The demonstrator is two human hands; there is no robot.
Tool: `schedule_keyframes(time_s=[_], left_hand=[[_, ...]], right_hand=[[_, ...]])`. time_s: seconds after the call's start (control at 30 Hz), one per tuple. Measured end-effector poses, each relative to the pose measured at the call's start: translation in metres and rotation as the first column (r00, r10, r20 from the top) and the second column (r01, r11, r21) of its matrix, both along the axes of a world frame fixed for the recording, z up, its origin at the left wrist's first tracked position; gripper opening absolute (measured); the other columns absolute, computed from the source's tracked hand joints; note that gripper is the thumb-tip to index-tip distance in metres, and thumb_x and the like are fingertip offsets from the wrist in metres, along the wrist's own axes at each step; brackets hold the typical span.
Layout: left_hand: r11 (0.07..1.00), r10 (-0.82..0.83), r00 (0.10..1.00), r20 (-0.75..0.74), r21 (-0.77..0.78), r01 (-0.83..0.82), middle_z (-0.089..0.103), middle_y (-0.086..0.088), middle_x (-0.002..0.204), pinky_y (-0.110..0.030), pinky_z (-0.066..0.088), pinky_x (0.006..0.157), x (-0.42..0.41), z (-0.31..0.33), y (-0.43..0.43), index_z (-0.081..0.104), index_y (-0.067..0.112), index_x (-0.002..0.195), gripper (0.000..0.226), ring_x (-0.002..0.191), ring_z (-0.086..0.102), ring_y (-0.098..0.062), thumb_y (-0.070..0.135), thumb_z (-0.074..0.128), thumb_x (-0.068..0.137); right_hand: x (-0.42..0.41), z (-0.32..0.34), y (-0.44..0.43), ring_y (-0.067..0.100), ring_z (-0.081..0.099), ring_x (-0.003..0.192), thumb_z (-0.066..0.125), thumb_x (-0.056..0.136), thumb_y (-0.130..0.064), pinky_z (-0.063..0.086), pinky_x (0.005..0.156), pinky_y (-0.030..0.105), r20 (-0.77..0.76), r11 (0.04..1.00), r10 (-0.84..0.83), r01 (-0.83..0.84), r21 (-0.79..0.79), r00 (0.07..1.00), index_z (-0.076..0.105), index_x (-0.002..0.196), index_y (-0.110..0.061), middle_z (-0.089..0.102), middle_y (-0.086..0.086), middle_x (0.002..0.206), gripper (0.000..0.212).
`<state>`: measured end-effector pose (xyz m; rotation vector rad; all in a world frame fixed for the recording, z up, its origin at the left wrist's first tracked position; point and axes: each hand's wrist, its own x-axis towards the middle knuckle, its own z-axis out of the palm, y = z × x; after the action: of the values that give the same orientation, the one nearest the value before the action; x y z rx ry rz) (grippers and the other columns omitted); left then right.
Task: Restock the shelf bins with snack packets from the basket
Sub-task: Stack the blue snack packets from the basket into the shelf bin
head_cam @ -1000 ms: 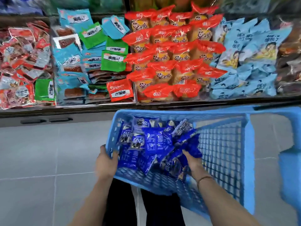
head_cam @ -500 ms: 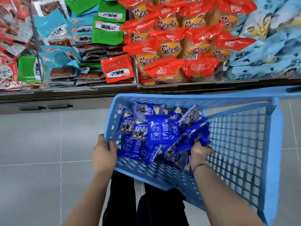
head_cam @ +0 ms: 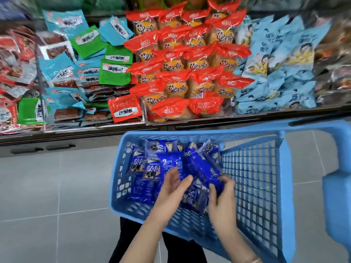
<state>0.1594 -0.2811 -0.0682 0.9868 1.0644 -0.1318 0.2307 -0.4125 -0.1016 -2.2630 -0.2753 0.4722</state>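
Note:
A light blue plastic basket (head_cam: 256,179) sits tilted in front of me, with a heap of dark blue snack packets (head_cam: 152,169) in its left half. My left hand (head_cam: 173,188) lies inside the basket on the heap, fingers stretched out over the packets. My right hand (head_cam: 221,194) grips a bunch of dark blue packets (head_cam: 203,168) and holds them a little above the heap. Beyond the basket the shelf bins hold red and orange packets (head_cam: 182,73), teal and green packets (head_cam: 85,59) and pale blue packets (head_cam: 275,69).
The shelf's front ledge (head_cam: 95,130) runs just past the basket's far rim. Grey floor tiles (head_cam: 53,186) spread to the left. The basket's thick blue handle (head_cam: 338,168) rises at the right edge. More red packets (head_cam: 13,59) fill the far left bin.
My left hand left the basket's near rim and reached in onto the packets. My right hand has gathered a bunch of blue packets and raised it slightly. The view tilted back up toward the shelf.

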Motion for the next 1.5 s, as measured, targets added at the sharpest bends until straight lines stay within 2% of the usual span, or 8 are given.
schedule_keyframes(time_s=[0.07,0.27,0.37,0.53,0.7,0.83,1.27,1.5], left_hand=[[0.930,0.161,0.983,0.085,-0.348,-0.122,0.063,-0.009,0.126,-0.040,0.048,0.098,0.013,0.001,-0.003,0.056,0.022,0.124,0.050,0.112,0.062,-0.021,0.040,0.070,0.080],[0.876,0.304,0.951,0.063,-0.410,-0.253,0.066,-0.014,0.091,-0.033,0.050,0.073,0.001,-0.012,0.030,0.076,0.012,0.088,0.029,0.079,0.063,-0.025,0.029,0.060,0.071],[0.857,0.301,0.953,0.019,-0.444,-0.262,0.065,-0.017,0.093,-0.038,0.045,0.077,-0.006,-0.016,0.038,0.076,0.009,0.088,0.030,0.080,0.060,-0.028,0.026,0.055,0.075],[0.810,0.364,0.927,0.097,-0.525,-0.263,0.069,-0.016,0.087,-0.036,0.055,0.064,-0.007,-0.014,0.042,0.077,0.009,0.085,0.029,0.072,0.066,-0.029,0.024,0.060,0.066],[0.773,0.443,0.887,0.132,-0.557,-0.303,0.072,-0.013,0.095,-0.037,0.057,0.062,-0.002,-0.015,0.037,0.073,0.010,0.093,0.033,0.081,0.071,-0.032,0.027,0.058,0.069],[0.800,0.443,0.881,0.165,-0.515,-0.306,0.071,-0.015,0.104,-0.041,0.057,0.075,0.003,-0.019,0.028,0.074,0.011,0.096,0.035,0.093,0.068,-0.033,0.029,0.053,0.075],[0.865,0.334,0.931,0.148,-0.440,-0.240,0.064,-0.022,0.120,-0.045,0.055,0.082,-0.005,-0.022,0.031,0.061,0.008,0.122,0.046,0.109,0.062,-0.037,0.036,0.050,0.088],[0.923,0.263,0.939,0.221,-0.342,-0.178,0.067,-0.014,0.113,-0.041,0.056,0.076,-0.007,-0.025,0.039,0.049,0.022,0.113,0.041,0.097,0.067,-0.032,0.021,0.063,0.075]], right_hand=[[-0.010,0.010,0.007,0.012,0.052,0.101,0.058,0.084,-0.006,0.036,0.090,0.018,0.066,0.983,0.184,-0.185,0.016,0.981,0.042,0.119,-0.025,0.049,-0.006,0.114,0.043],[0.002,0.026,0.018,-0.010,0.038,0.115,0.052,0.075,-0.025,0.020,0.113,0.029,0.088,0.861,0.504,-0.508,0.030,0.859,0.040,0.130,-0.034,0.052,-0.021,0.112,0.057],[0.011,0.032,0.031,-0.002,0.047,0.107,0.050,0.082,-0.028,0.041,0.095,0.034,-0.023,0.885,0.432,-0.419,0.202,0.901,0.047,0.120,-0.044,0.052,-0.026,0.108,0.042],[0.030,0.033,0.036,-0.007,0.034,0.128,0.076,0.072,-0.034,0.027,0.106,0.012,-0.179,0.937,0.323,-0.288,0.195,0.929,0.043,0.126,-0.045,0.037,-0.025,0.136,0.065],[0.030,0.025,0.034,-0.005,0.067,0.073,0.073,0.076,-0.030,0.051,0.068,0.015,-0.665,0.931,-0.047,0.273,0.241,0.746,0.057,0.098,-0.038,0.072,-0.021,0.086,0.029],[0.019,0.012,0.035,0.009,0.068,0.068,0.070,0.076,-0.041,0.047,0.096,0.043,-0.756,0.839,-0.252,0.525,0.140,0.604,0.051,0.130,-0.018,0.072,0.001,0.105,0.061],[-0.007,0.020,0.057,0.019,0.055,0.121,0.071,0.070,-0.054,0.042,0.104,0.047,-0.728,0.913,-0.195,0.394,0.111,0.658,0.051,0.134,-0.023,0.057,-0.003,0.133,0.073],[0.008,0.012,0.052,0.016,0.068,0.098,0.066,0.080,-0.044,0.053,0.087,0.040,-0.750,0.912,-0.206,0.401,0.085,0.628,0.060,0.115,-0.022,0.071,-0.005,0.107,0.042]])
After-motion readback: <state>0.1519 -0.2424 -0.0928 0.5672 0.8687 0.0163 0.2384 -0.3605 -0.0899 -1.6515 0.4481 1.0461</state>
